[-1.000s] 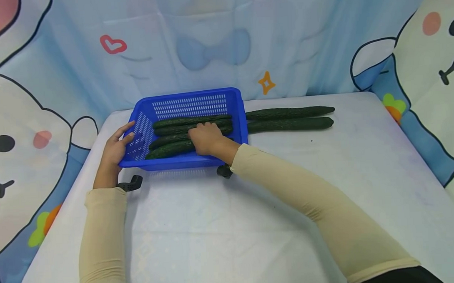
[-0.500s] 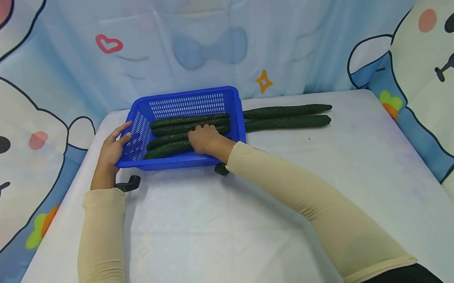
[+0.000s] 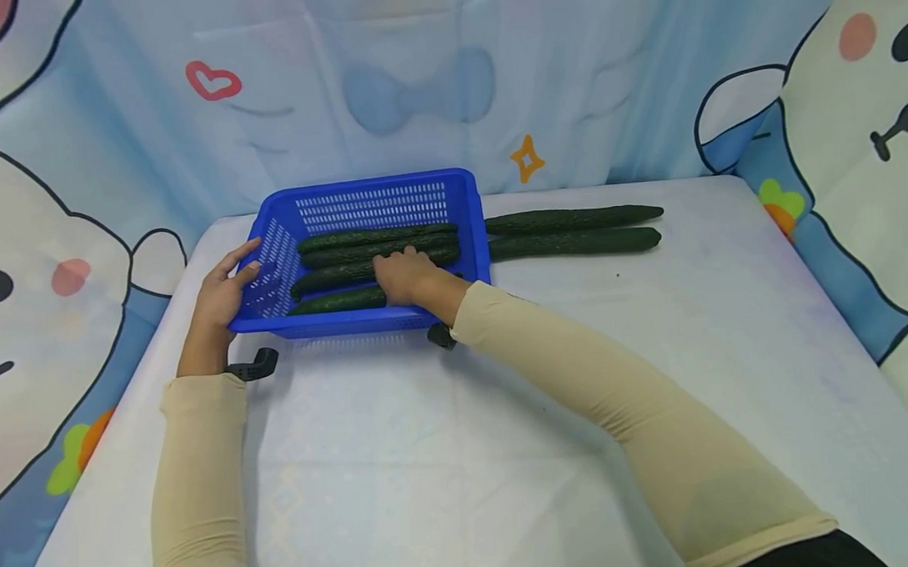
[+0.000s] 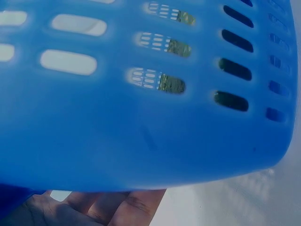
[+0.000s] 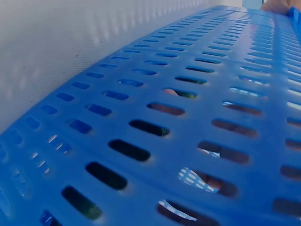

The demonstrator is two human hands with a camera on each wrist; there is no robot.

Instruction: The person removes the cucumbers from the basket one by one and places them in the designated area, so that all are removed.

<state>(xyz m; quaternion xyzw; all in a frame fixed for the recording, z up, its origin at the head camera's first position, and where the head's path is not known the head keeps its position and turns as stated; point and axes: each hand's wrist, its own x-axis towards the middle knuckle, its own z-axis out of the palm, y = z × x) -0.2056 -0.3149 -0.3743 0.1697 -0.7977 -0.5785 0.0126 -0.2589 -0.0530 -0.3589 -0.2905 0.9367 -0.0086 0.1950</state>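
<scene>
A blue perforated plastic basket (image 3: pixel 335 324) stands on the table with several dark green cucumbers (image 3: pixel 334 278) lying lengthwise in it. My left hand (image 3: pixel 217 296) grips its left end, with thumb and finger showing at the rim. In the left wrist view, fingers (image 4: pixel 136 207) reach beneath the basket wall. Inside, towards the right, my right hand (image 3: pixel 407 278) holds a cucumber near the front, its curled fingers over the row. What exactly lies under the palm is hidden. Through the basket slots (image 5: pixel 148 128) the right wrist view gives only dark green and skin glimpses.
Two long cucumbers, one behind (image 3: pixel 572 220) and one in front (image 3: pixel 573 243), lie side by side on the white-covered table (image 3: pixel 545 314), right of the basket. A light blue cartoon curtain (image 3: pixel 417 93) hangs close behind the table.
A small gap has opened between the front cucumber and the one behind it. Both hands keep nearly the same places; the whole head view has shifted slightly.
</scene>
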